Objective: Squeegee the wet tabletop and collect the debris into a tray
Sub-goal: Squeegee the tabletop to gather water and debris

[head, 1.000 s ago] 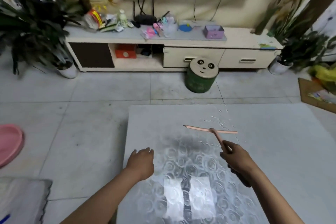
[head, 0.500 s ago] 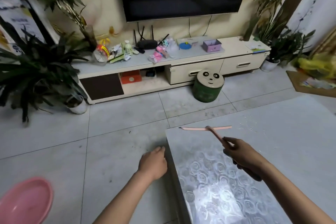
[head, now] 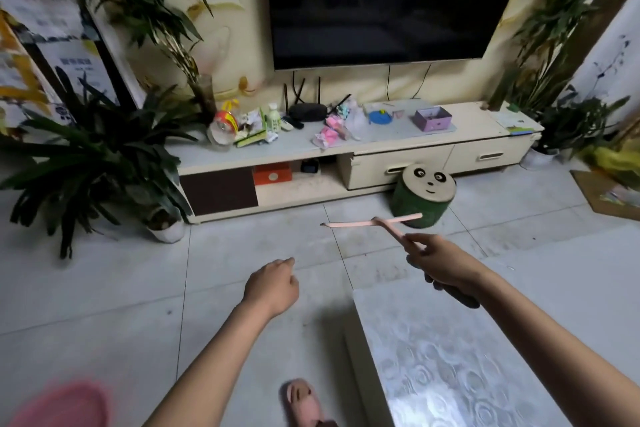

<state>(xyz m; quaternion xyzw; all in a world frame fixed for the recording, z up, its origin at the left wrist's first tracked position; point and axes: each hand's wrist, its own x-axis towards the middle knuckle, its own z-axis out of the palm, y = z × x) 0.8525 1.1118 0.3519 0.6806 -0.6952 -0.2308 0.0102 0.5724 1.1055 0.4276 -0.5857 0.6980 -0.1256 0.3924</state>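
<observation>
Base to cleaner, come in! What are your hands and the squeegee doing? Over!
Right hand grips pink squeegee, blade off the tabletop. Left hand empty, loosely curled. Pink tray on floor, left. Nothing seen in the way.

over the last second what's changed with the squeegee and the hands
The squeegee has gone from the tabletop to past its far corner, its blade now seen over the floor near the panda stool. The left hand has moved off the table, out over the floor. Unchanged: the right hand grips the handle, the left holds nothing.
</observation>
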